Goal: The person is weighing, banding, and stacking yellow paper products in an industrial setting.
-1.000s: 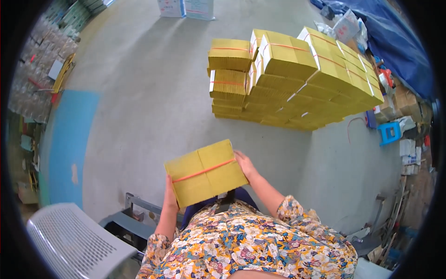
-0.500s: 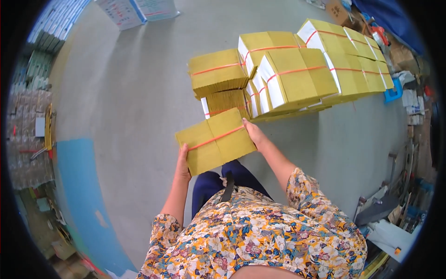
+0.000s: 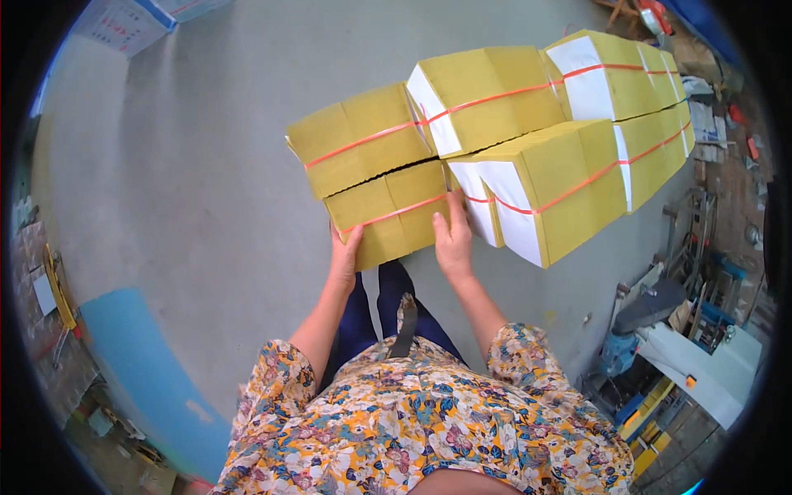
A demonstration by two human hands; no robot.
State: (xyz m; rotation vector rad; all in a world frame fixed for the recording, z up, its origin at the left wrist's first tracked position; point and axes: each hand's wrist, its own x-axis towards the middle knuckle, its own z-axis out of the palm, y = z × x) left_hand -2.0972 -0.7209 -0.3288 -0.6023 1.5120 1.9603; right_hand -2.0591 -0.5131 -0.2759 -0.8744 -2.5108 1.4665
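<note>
Gripping one yellow bundle (image 3: pixel 412 229) from both ends, two hands are working as a pair: the left hand (image 3: pixel 345 254) is curling partly closed around the left end, and the right hand (image 3: pixel 454 241) is cupping the right end, its thumb pointing far and its other fingers partly hidden. One red band (image 3: pixel 404 210) is crossing this bundle, which is lying between the hands, right of the left and left of the right. One far-left bundle (image 3: pixel 346 124) is sitting just beyond it, a narrow dark gap showing between, and one middle bundle (image 3: pixel 495 82) is resting farther right. One slim bundle (image 3: pixel 487 221) and one thick bundle (image 3: pixel 569 157) are lying right of the right hand, showing white ends. Farther right, more bundles (image 3: pixel 648 153) are overlapping too much for counting. Two legs (image 3: pixel 351 326) in dark blue are standing on the near side.
</note>
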